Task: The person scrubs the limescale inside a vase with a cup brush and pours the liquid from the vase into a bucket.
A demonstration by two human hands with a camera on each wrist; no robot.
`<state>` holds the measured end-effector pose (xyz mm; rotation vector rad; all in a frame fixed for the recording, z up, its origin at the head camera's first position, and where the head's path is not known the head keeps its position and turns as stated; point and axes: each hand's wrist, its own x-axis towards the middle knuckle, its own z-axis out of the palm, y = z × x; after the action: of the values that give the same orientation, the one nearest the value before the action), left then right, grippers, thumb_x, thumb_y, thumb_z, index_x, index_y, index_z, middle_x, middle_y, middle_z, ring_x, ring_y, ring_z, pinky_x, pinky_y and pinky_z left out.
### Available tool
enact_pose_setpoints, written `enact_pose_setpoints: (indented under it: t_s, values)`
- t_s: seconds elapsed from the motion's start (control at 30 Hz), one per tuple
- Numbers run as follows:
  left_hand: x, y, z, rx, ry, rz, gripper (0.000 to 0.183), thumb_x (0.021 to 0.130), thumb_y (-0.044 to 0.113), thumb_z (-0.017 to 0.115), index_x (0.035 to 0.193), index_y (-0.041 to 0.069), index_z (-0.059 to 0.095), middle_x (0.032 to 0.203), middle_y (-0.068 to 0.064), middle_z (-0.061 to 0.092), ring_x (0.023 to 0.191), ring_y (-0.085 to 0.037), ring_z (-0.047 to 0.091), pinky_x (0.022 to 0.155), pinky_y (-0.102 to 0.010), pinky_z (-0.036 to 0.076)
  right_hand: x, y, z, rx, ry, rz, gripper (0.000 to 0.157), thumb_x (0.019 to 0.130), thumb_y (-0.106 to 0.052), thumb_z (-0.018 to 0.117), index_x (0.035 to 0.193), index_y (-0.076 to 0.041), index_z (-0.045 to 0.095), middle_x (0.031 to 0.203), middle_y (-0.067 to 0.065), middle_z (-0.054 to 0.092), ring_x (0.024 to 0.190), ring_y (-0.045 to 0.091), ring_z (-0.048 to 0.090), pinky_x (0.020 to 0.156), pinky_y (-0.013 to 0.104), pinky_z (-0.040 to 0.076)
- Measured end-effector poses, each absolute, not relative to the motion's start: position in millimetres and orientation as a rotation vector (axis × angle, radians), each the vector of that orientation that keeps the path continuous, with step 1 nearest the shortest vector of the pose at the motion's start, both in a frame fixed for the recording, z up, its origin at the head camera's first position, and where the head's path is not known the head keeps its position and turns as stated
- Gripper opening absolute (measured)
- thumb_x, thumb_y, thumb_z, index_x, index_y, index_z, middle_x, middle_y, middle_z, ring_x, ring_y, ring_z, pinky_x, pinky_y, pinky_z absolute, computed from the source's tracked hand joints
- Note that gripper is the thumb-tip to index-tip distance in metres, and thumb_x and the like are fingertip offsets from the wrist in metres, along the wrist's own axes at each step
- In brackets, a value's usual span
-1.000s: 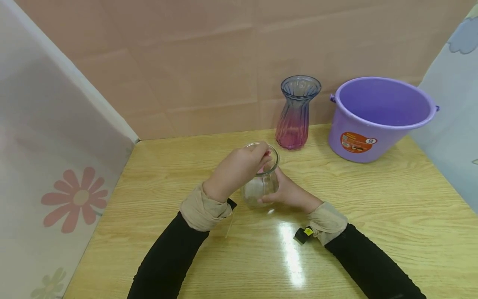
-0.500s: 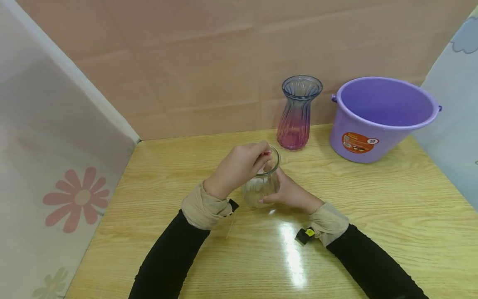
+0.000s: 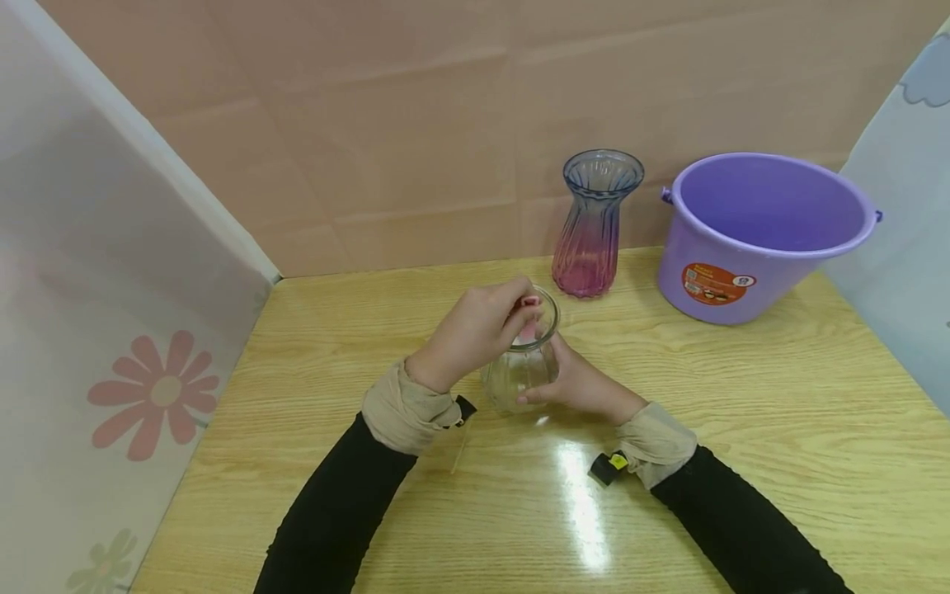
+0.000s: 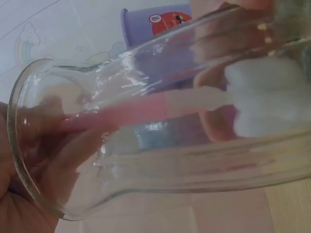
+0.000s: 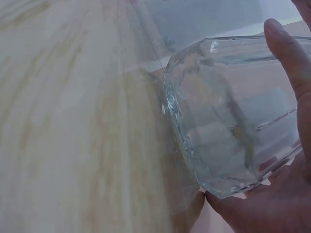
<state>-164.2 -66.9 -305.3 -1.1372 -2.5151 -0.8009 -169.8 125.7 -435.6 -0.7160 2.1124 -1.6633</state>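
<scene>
A clear glass vase (image 3: 508, 388) stands at the middle of the table. My right hand (image 3: 586, 384) grips its body from the right, thumb in front; the right wrist view shows the vase's thick base (image 5: 184, 131) near the tabletop. Over the vase's mouth, my left hand (image 3: 475, 330) pinches the pink handle of a sponge bottle brush (image 4: 146, 109), with its fingers at the rim. Through the glass in the left wrist view, the brush's white sponge head (image 4: 267, 99) sits down inside the vase. The far end of the sponge is out of frame.
Behind, a tall blue-to-pink ribbed glass vase (image 3: 586, 239) stands by the back wall covering. To its right is a purple bucket (image 3: 698, 247) with an orange label. A flower-patterned panel (image 3: 163, 247) borders the table (image 3: 312, 355) on the left.
Both hands keep their hold on the vase and the brush. More of the pink handle shows below the left fingers than half a second ago. The head view has shifted slightly.
</scene>
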Motion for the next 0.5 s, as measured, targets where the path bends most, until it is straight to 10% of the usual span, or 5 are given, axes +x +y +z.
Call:
enact_pose_setpoints:
  t_s: [0.5]
  values:
    - [-164.7,-66.9,-307.1,-1.107,-2.495,-0.89,0.01,0.103,0.01,0.06,0.099,0.001,0.057,0.076,-0.006,0.062,0.056,-0.011,0.046,0.053,-0.021,0.038,-171.9,130.1,-435.6,-0.774,2.07,-1.643,0.127,0.083,-0.017,0.086,0.159,-0.043,-0.011,0.169,-0.003,-0.009,0.154,0.021,-0.001,0.123,0.054,0.006]
